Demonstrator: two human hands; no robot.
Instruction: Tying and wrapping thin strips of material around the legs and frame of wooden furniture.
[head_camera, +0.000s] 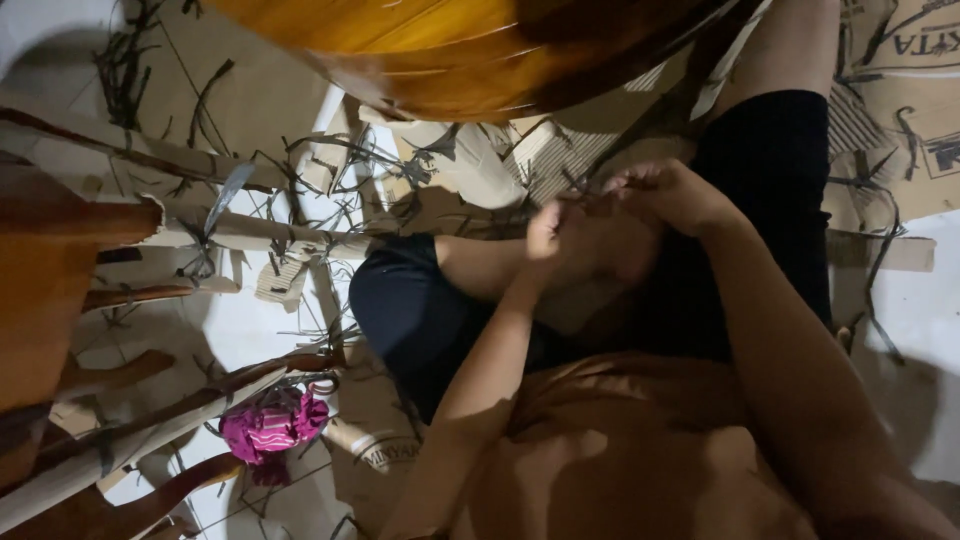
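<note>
Looking down through the head view, the left hand (553, 232) and the right hand (668, 192) meet close together above the lap, both curled inward, fingertips pinched toward one another. Between them a thin dark strip (585, 200) seems to be caught, though the light is dim and I cannot tell for certain which hand grips it or whether both do. The strip sits right at the point where the two hands touch, over the dark shorts (420, 310).

Judging by its narrow, flat look and by the many like pieces strewn about, such a strip is likely very light, limp and easy to bend, probably easy to tear too. A pinch near one end with thumb and forefinger would suit it; a hard squeeze seems unneeded.

Counting: two hands, one strip between them. Scattered dark strips (330, 170) lie over the floor, too many and too tangled to count. Flattened cardboard sheets (460, 160) cover much of the floor, at least several, overlapping. One pink bundle (272, 422) lies at lower left beside long pale cardboard rolls (130, 445). One curved, glossy wooden edge (450, 50) hangs across the top, and more wooden furniture parts (40, 280) stand at the left.
</note>
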